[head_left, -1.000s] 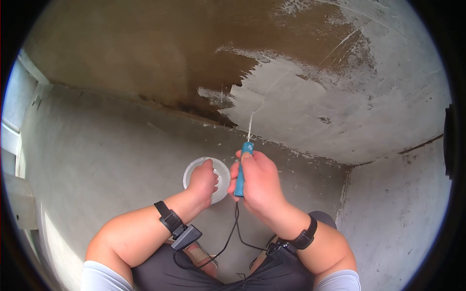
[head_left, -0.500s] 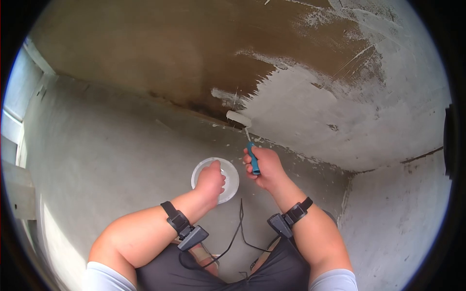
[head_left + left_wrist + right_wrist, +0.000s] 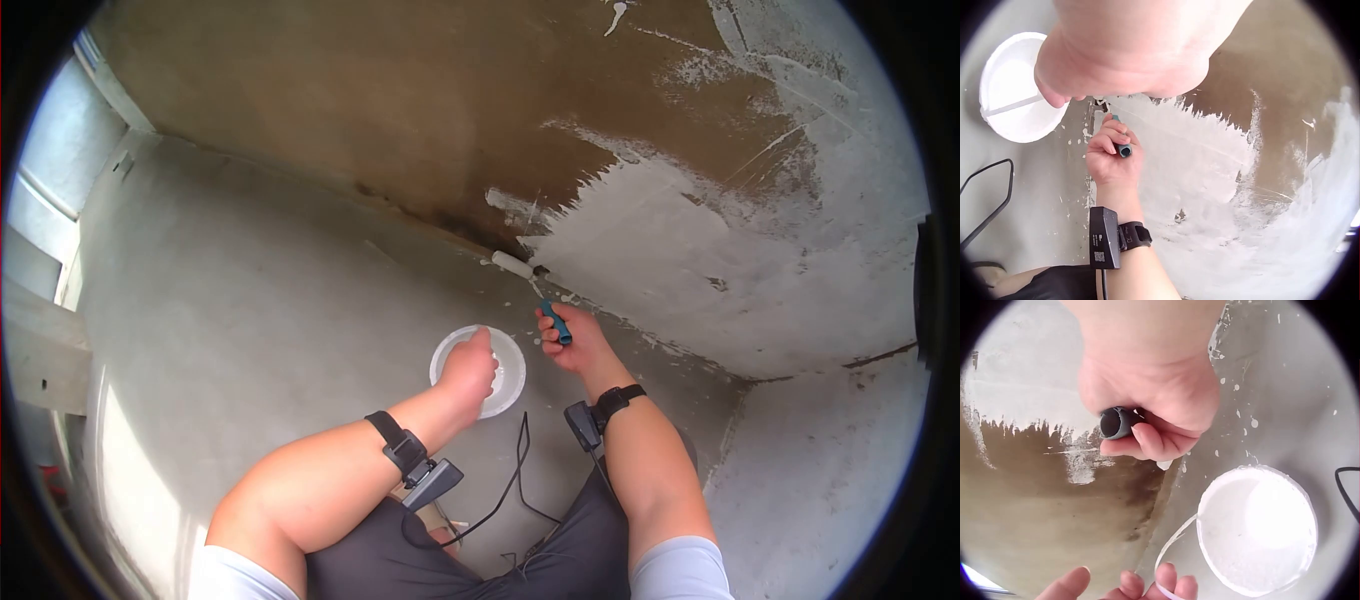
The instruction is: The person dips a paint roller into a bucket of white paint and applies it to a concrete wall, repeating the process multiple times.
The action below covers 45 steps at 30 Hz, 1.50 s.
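My right hand (image 3: 572, 338) grips the blue handle (image 3: 556, 324) of a paint roller. Its white roller sleeve (image 3: 513, 264) lies along the foot of the wall, close to where wall and floor meet, beside the lower edge of the white paint. In the right wrist view the fingers curl round the handle, whose hollow butt end faces the camera. My left hand (image 3: 466, 378) is over a white bucket (image 3: 519, 368). Its fingers hold the bucket's thin white bail handle (image 3: 1172, 541), seen in the right wrist view. White paint shows inside the bucket.
The brown wall (image 3: 380, 90) carries a ragged patch of white paint (image 3: 670, 240) on its right part. Paint drips spot the grey floor (image 3: 270, 260) along the wall. A black cable (image 3: 515, 480) hangs between the knees. Another wall (image 3: 820, 450) stands at the right.
My right hand has lowered the roller from the painted area to the wall's foot, tilting its handle. The left hand stays at the bucket. The head view has shifted left.
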Tool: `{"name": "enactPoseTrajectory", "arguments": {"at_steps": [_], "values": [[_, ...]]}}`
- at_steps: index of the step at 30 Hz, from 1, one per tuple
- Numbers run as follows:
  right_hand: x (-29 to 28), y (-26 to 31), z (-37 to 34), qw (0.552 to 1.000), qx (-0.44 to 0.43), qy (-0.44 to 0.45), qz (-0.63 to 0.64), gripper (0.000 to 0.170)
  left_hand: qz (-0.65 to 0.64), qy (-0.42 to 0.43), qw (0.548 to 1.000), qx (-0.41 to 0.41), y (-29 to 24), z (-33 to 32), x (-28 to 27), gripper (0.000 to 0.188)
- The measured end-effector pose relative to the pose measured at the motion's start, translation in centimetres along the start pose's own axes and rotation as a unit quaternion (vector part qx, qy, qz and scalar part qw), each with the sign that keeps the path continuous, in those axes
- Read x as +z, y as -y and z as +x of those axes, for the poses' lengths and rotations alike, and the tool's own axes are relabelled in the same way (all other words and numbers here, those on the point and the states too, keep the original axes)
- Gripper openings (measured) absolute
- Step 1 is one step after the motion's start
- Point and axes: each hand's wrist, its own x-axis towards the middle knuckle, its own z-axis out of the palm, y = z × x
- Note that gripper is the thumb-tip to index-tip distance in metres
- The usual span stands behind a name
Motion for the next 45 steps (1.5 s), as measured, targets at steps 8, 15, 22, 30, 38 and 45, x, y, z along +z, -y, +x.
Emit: {"name": "enactPoseTrajectory", "arguments": {"at_steps": [8, 15, 22, 30, 38, 45], "values": [[1.1, -0.9, 0.4, 1.000, -0.015, -0.003, 0.020, 0.018, 0.033, 0.007, 0.999, 0.022, 0.4, 0.4, 0.0, 0.046], [6.3, -1.1, -6.0, 0.990, -0.098, -0.069, -0.078, 0.022, 0.039, 0.010, 0.999, 0.026, 0.4, 0.5, 0.4, 0.048], [9.8, -2.5, -15.4, 0.958, -0.172, -0.116, -0.198, 0.029, 0.078, 0.025, 0.993, 0.085, -0.2, -1.5, 3.9, 0.061], [13.9, -4.1, -22.0, 0.954, -0.236, -0.095, -0.158, 0.031, 0.055, 0.042, 0.995, 0.076, 0.3, -1.2, 3.9, 0.070], [14.9, -4.2, -23.3, 0.909, -0.363, -0.087, -0.187, 0.036, 0.059, 0.046, 0.994, 0.076, 0.8, 0.1, 4.7, 0.070], [15.8, -4.6, -23.8, 0.883, -0.410, -0.096, -0.205, 0.035, 0.066, 0.040, 0.994, 0.075, 0.5, -1.1, 3.9, 0.069]]}}
